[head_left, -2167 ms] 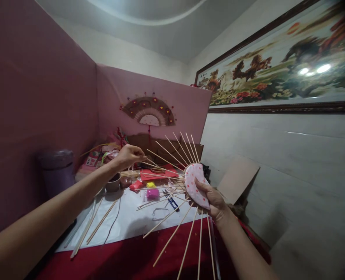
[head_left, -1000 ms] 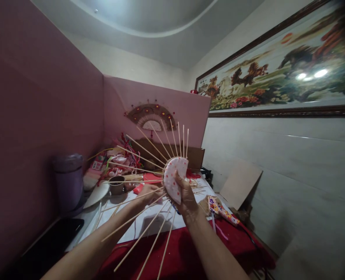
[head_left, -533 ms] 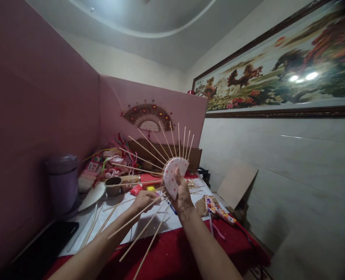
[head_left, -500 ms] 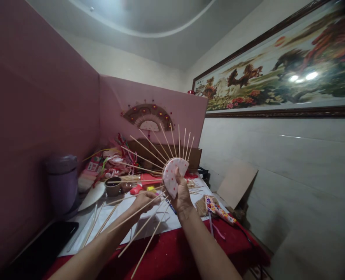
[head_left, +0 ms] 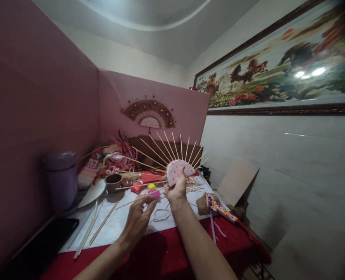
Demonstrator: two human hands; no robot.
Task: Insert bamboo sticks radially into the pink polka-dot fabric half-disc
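My right hand (head_left: 176,190) grips the half-round base (head_left: 175,172) of a fan frame, its thumb pressed on the white face with red dots. Several thin wooden sticks (head_left: 157,147) spread out from the base's curved edge, to the left, upward and to the right. Just below the lowest left stick is my left hand (head_left: 139,217), fingers bent and thumb apart, with nothing seen in it. Whether its fingertips touch that stick I cannot tell. Beneath the hands, white paper (head_left: 116,221) covers part of the red tablecloth (head_left: 157,252).
A finished fan (head_left: 149,112) hangs on the pink panel. On the table are a brown cup (head_left: 113,182), yellow clay (head_left: 151,187), loose sticks (head_left: 104,222), a black phone (head_left: 49,241) and patterned cloth (head_left: 221,208). A purple bottle (head_left: 60,182) stands at the left.
The fan frame has turned clockwise in my right hand; sticks that pointed down toward me now point left and up. My left hand has come away from the base, slightly down.
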